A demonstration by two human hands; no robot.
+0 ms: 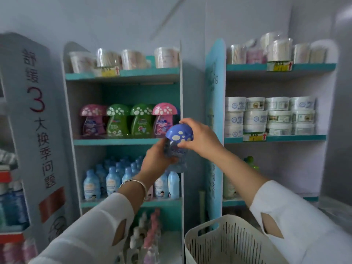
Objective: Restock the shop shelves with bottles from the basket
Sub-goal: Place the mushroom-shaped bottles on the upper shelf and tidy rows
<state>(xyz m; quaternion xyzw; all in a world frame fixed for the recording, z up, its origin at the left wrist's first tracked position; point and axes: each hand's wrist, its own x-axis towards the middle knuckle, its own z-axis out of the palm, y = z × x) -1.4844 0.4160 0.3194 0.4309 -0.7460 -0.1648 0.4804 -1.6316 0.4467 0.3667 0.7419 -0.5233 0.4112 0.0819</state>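
A blue mushroom-capped bottle (pixel 178 143) is held up in front of the left shelf unit, near its right edge. My left hand (pixel 158 159) grips the bottle's body from below. My right hand (pixel 200 138) curls over its spotted blue cap. Behind it, on the middle teal shelf (pixel 114 142), stand several mushroom bottles: a pink one (pixel 93 120), two green ones (pixel 129 120) and another pink one (pixel 164 117). The cream slotted basket (pixel 226 242) sits low at the right; its contents are out of sight.
Light blue bottles (pixel 112 180) crowd the shelf below. Clear tubs (pixel 123 59) line the top shelf. A second shelf unit at the right carries stacked white jars (pixel 270 116). A grey sign panel (pixel 36 121) stands at the left.
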